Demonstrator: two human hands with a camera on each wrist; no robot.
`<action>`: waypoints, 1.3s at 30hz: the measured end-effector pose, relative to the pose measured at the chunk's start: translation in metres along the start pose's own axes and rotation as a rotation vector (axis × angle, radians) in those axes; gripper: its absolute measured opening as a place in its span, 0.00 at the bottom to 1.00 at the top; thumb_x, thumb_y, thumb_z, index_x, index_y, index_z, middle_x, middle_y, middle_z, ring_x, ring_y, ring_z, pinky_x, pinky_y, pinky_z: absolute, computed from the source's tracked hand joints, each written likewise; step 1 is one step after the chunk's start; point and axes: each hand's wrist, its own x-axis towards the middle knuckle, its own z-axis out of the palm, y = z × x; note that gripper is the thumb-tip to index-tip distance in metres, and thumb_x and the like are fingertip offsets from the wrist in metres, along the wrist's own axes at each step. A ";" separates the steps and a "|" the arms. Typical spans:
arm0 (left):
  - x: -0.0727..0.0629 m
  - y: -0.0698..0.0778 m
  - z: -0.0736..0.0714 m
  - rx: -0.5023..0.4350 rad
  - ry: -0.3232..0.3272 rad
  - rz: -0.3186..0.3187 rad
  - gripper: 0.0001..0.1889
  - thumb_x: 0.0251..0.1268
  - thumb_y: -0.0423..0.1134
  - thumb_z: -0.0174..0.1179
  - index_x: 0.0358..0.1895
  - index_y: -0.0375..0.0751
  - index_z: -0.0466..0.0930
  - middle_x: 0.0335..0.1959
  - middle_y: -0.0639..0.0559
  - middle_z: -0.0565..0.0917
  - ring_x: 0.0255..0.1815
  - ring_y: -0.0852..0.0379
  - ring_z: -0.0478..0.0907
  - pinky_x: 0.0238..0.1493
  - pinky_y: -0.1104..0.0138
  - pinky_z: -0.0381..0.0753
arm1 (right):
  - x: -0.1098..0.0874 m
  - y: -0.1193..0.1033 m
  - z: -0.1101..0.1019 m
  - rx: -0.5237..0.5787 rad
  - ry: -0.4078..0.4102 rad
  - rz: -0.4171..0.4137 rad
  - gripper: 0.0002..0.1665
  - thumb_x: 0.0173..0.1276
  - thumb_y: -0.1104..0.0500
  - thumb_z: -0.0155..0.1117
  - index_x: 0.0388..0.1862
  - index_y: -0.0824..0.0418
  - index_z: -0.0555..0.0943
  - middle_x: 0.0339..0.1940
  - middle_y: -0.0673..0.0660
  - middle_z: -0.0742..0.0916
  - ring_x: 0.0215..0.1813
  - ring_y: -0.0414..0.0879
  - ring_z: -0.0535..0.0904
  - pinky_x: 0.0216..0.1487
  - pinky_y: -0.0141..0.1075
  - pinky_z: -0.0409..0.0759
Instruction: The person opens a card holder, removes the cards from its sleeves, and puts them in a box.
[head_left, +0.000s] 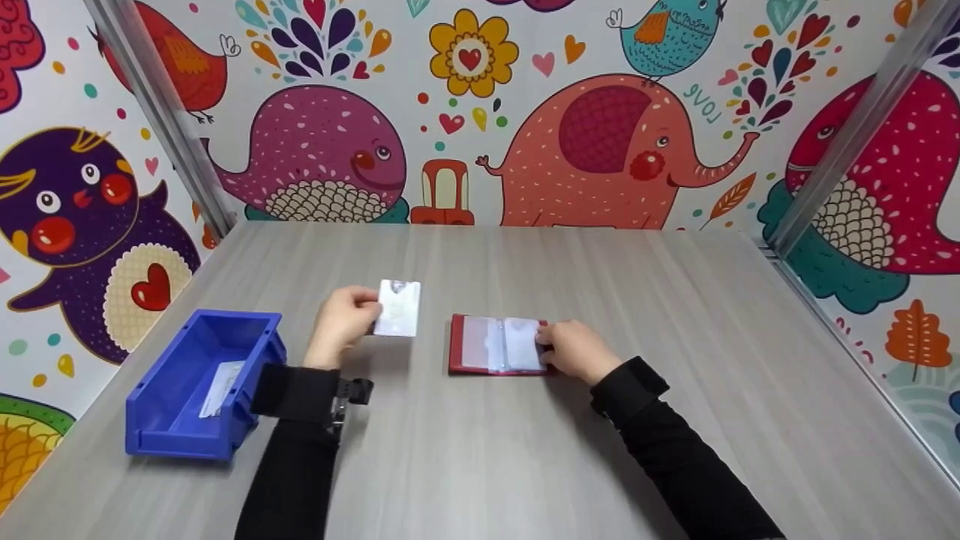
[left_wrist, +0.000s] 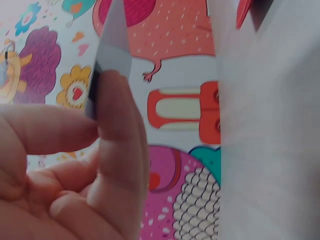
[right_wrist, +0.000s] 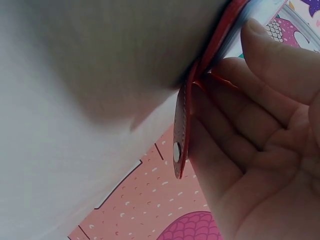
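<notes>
Between thumb and fingers my left hand (head_left: pixel 341 321) pinches a white card (head_left: pixel 399 309), raised above the table left of the card holder. In the left wrist view the card (left_wrist: pixel 116 45) appears nearly edge-on. A red card holder (head_left: pixel 456 345) lies spread on the table, its clear sleeves (head_left: pixel 484 343) showing. My right hand (head_left: pixel 577 349) grips its right edge, thumb on the sleeve side. The right wrist view shows a strap with a metal snap (right_wrist: pixel 177 151) hanging from the red cover, against the fingers.
At the left stands a blue plastic bin (head_left: pixel 161 444) with white cards (head_left: pixel 222 388) inside. The grey wood-grain table (head_left: pixel 465 465) meets cartoon-printed walls (head_left: pixel 480 135) at the back and sides. Metal posts (head_left: pixel 161 112) rise at the corners.
</notes>
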 end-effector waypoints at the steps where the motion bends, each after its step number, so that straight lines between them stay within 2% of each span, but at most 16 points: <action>1: -0.001 -0.001 -0.004 -0.008 0.002 0.001 0.16 0.63 0.26 0.52 0.51 0.20 0.79 0.41 0.35 0.82 0.35 0.52 0.79 0.33 0.70 0.80 | 0.000 0.000 0.000 0.001 -0.002 0.003 0.13 0.55 0.71 0.71 0.20 0.63 0.75 0.18 0.51 0.72 0.25 0.48 0.66 0.29 0.40 0.70; 4: -0.006 -0.005 -0.019 -0.062 0.007 0.003 0.16 0.64 0.25 0.52 0.52 0.17 0.77 0.40 0.35 0.83 0.31 0.57 0.78 0.31 0.72 0.79 | 0.000 0.000 0.000 0.001 -0.008 0.002 0.12 0.57 0.71 0.70 0.22 0.63 0.76 0.20 0.53 0.77 0.26 0.48 0.67 0.30 0.40 0.70; 8: -0.013 -0.011 -0.040 -0.100 0.034 0.021 0.16 0.64 0.25 0.52 0.52 0.15 0.76 0.38 0.37 0.83 0.28 0.65 0.76 0.29 0.75 0.78 | 0.001 0.000 0.000 0.000 -0.017 0.009 0.12 0.58 0.71 0.70 0.22 0.63 0.76 0.21 0.54 0.77 0.26 0.48 0.66 0.30 0.38 0.68; 12: -0.022 -0.015 -0.061 -0.064 0.070 0.023 0.16 0.65 0.26 0.53 0.52 0.16 0.76 0.39 0.38 0.84 0.27 0.67 0.76 0.30 0.75 0.78 | 0.001 -0.001 -0.001 0.003 -0.024 0.020 0.12 0.58 0.71 0.69 0.21 0.62 0.75 0.21 0.53 0.74 0.26 0.48 0.65 0.30 0.39 0.68; 17: -0.033 -0.021 -0.089 0.036 0.136 0.002 0.18 0.66 0.29 0.54 0.54 0.19 0.76 0.41 0.38 0.84 0.29 0.66 0.74 0.29 0.74 0.75 | 0.002 -0.001 0.000 0.004 -0.021 0.018 0.12 0.58 0.71 0.69 0.21 0.62 0.75 0.20 0.53 0.74 0.26 0.48 0.65 0.30 0.39 0.68; 20: -0.039 -0.026 -0.106 0.033 0.174 -0.020 0.18 0.67 0.29 0.54 0.56 0.19 0.76 0.38 0.43 0.84 0.28 0.67 0.74 0.29 0.74 0.74 | 0.001 0.000 0.001 0.002 -0.015 0.015 0.13 0.57 0.72 0.69 0.20 0.63 0.74 0.20 0.52 0.74 0.26 0.48 0.64 0.30 0.37 0.67; 22: -0.042 -0.030 -0.116 -0.008 0.183 -0.038 0.19 0.68 0.29 0.53 0.57 0.18 0.74 0.36 0.48 0.83 0.27 0.68 0.74 0.30 0.74 0.76 | 0.001 0.000 0.001 0.003 -0.013 0.017 0.14 0.57 0.72 0.69 0.19 0.63 0.74 0.19 0.53 0.75 0.26 0.48 0.64 0.30 0.37 0.66; 26: -0.047 -0.038 -0.134 -0.037 0.202 -0.063 0.20 0.70 0.30 0.53 0.60 0.17 0.72 0.36 0.54 0.82 0.29 0.71 0.75 0.32 0.76 0.78 | 0.000 0.000 0.001 -0.002 -0.009 0.017 0.14 0.55 0.72 0.70 0.19 0.64 0.73 0.23 0.56 0.81 0.26 0.49 0.65 0.31 0.38 0.68; 29: -0.051 -0.042 -0.144 0.005 0.221 -0.093 0.22 0.71 0.33 0.53 0.62 0.20 0.71 0.41 0.49 0.82 0.30 0.71 0.75 0.33 0.77 0.78 | 0.000 -0.001 0.001 -0.007 -0.010 0.015 0.13 0.55 0.72 0.69 0.20 0.63 0.74 0.30 0.59 0.86 0.26 0.49 0.66 0.31 0.39 0.70; 32: -0.055 -0.047 -0.152 0.053 0.236 -0.134 0.23 0.73 0.35 0.52 0.64 0.22 0.71 0.49 0.39 0.80 0.32 0.69 0.74 0.33 0.78 0.77 | 0.000 -0.001 0.001 -0.010 -0.011 0.017 0.13 0.56 0.72 0.69 0.20 0.63 0.74 0.35 0.60 0.87 0.26 0.49 0.66 0.31 0.40 0.70; 36: -0.061 -0.053 -0.160 0.106 0.243 -0.180 0.23 0.74 0.37 0.51 0.65 0.24 0.70 0.56 0.30 0.75 0.35 0.61 0.74 0.32 0.79 0.75 | 0.000 -0.001 0.002 -0.012 -0.012 0.020 0.14 0.57 0.71 0.69 0.20 0.62 0.73 0.31 0.58 0.85 0.26 0.49 0.66 0.31 0.39 0.69; 39: -0.063 -0.059 -0.164 0.145 0.230 -0.191 0.23 0.74 0.37 0.51 0.64 0.23 0.70 0.57 0.27 0.74 0.40 0.52 0.75 0.31 0.78 0.73 | 0.000 0.000 0.002 -0.010 -0.014 0.023 0.15 0.58 0.71 0.69 0.20 0.61 0.72 0.23 0.54 0.79 0.26 0.49 0.66 0.31 0.38 0.68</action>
